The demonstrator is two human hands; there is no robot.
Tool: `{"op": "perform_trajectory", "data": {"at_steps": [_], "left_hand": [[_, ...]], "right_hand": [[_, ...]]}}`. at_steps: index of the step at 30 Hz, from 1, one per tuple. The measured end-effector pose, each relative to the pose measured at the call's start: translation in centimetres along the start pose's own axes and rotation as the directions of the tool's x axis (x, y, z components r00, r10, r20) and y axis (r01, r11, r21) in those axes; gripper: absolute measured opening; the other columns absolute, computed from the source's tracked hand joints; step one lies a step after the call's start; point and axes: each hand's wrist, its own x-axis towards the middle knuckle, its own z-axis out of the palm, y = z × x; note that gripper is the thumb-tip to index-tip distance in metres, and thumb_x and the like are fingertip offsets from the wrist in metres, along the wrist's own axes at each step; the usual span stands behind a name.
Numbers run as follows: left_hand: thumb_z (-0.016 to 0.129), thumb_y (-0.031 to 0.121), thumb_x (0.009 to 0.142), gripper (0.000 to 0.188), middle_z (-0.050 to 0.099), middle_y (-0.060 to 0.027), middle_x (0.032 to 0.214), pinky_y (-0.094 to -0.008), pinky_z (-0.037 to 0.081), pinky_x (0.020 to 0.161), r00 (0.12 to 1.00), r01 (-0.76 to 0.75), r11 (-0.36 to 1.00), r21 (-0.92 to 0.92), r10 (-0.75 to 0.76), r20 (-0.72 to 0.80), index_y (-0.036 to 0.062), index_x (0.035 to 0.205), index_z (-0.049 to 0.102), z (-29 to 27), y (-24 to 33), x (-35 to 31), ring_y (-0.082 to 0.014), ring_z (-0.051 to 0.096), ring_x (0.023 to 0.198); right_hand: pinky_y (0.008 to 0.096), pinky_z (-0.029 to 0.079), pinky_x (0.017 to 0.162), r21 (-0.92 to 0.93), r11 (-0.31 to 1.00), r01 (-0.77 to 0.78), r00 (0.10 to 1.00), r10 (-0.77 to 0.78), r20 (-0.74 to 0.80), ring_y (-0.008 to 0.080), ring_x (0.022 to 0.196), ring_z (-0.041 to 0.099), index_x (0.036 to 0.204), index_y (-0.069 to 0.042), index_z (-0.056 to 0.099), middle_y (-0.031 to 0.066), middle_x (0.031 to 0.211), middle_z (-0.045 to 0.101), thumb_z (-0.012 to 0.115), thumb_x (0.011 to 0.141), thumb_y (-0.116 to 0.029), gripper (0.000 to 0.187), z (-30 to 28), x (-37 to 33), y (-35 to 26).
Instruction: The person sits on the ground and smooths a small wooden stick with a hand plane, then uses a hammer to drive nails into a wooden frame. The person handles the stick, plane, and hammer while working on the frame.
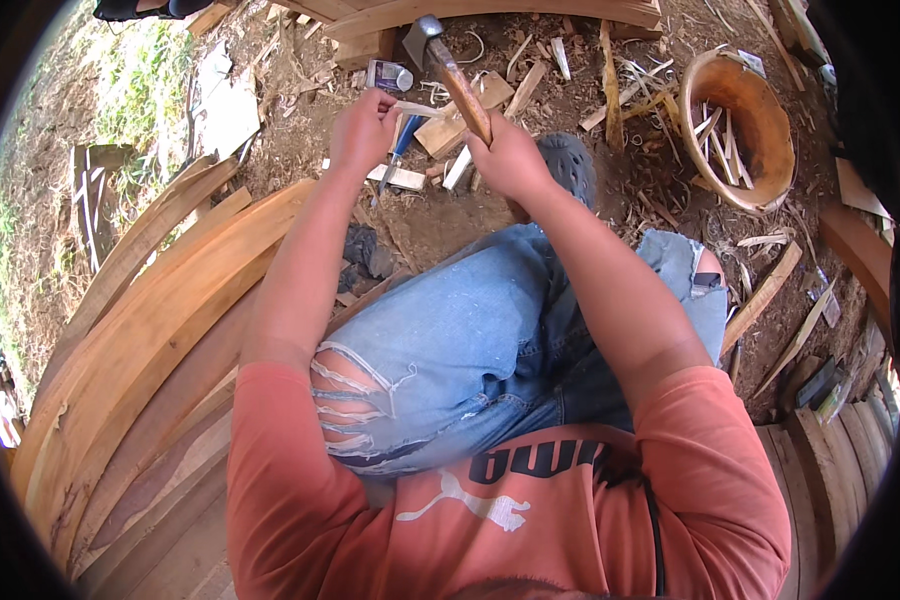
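My right hand (510, 160) is closed round the wooden handle of a hammer (460, 95). Its metal head points up and away from me, near a curved beam. To the left, the fingers of my left hand (363, 130) pinch a thin pale strip of wood (415, 108). Just below that strip, a blue-handled tool (406, 134) with a narrow metal shaft leans or lies among wood offcuts; its tip is hard to make out. A flat wood block (445, 135) lies on the ground between my hands.
Curved planks (160, 300) are stacked along my left side. An orange-brown bucket (688, 125) holding wood strips stands at the far right. Beyond my hands lie a curved beam (510, 10) and a small can (388, 76). Shavings and offcuts litter the dirt around my shoe (567, 165).
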Motion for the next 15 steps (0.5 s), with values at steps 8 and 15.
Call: {"op": "perform_trajectory", "data": {"at_steps": [8,15], "left_hand": [[0.074,0.018,0.103,0.019,0.082,-0.0175,0.107,-0.0436,0.062,0.089,0.995,-0.015,1.0,0.027,0.012,0.099,0.0036,0.115,0.073,-1.3,1.0,0.2,-0.0336,0.081,0.103],[0.076,0.016,0.101,0.015,0.081,-0.0168,0.101,-0.0462,0.061,0.081,0.997,-0.054,0.999,0.007,0.053,0.063,0.0073,0.111,0.071,-1.0,1.1,0.3,-0.0372,0.079,0.095]], "right_hand": [[0.0554,0.057,0.096,-0.205,0.977,-0.056,0.994,0.073,0.079,0.0453,0.107,0.074,0.123,-0.003,0.069,0.0275,0.113,0.076,0.066,0.102,-0.031,0.036,0.4,1.0,2.8],[0.0551,0.058,0.096,-0.22,0.972,-0.078,0.978,0.117,0.172,0.0452,0.107,0.074,0.124,-0.002,0.068,0.0258,0.113,0.077,0.064,0.102,-0.03,0.036,0.4,0.5,2.1]]}}
